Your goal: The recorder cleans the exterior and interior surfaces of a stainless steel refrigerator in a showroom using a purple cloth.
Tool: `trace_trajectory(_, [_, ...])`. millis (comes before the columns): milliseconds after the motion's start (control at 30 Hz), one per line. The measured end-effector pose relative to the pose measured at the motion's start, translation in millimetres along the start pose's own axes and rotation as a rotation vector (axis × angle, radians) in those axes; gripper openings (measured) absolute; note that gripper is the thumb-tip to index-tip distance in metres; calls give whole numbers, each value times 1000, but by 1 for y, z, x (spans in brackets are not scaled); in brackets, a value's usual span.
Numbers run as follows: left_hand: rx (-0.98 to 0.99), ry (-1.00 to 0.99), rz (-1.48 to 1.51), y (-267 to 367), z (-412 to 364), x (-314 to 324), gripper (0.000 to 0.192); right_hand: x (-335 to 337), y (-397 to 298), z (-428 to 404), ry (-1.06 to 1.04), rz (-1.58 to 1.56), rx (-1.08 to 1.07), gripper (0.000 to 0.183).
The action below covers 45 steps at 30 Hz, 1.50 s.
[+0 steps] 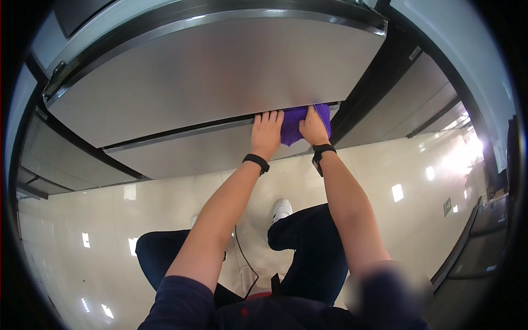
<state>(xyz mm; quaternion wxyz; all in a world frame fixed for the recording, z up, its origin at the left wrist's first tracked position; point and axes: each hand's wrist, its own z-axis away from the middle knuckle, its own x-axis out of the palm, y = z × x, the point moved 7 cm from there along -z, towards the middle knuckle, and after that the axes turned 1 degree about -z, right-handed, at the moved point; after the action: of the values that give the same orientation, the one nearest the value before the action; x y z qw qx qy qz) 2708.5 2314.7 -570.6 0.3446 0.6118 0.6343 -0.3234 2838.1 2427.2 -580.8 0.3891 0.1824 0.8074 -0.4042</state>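
Observation:
A purple cloth lies bunched along a metal edge strip, near the right end of the long gap below a wide grey cabinet panel. My right hand holds the cloth against that edge, its thumb showing and its other fingers mostly hidden in the fabric. Just left of the cloth, my left hand rests palm down on the lower grey panel. Its fingertips reach the dark gap under the upper panel, with slight spaces between the fingers. A black band circles each wrist.
A curved shiny metal bar runs along the cabinet's top. Dark frame posts flank the panels. My legs and a white shoe are below, near a thin black cable on the glossy tiled floor. Dark units stand at right.

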Motion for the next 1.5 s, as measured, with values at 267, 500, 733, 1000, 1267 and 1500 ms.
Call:
trace_trajectory(267, [-58, -62, -46, -121, 71, -64, 61, 76, -154, 15, -60, -125, -275, 64])
trace_trajectory(500, [-270, -206, -292, -261, 142, -102, 68, 170, -279, 29, -284, -205, -472, 63])
trace_trajectory(733, [-514, -261, -389, -286, 150, -108, 73, 178, -314, 33, -320, -221, -512, 54])
trace_trajectory(1000, [-428, -273, -209, -282, 146, -123, 72, 148, -280, 28, -366, -81, -463, 51])
trace_trajectory(1267, [-296, -309, -210, -245, 138, -116, 66, 127, -248, 53, -411, 45, -433, 71])
trace_trajectory(1500, [-291, -351, -59, -255, 145, -123, 70, 105, -211, 61, -409, 67, -294, 59])
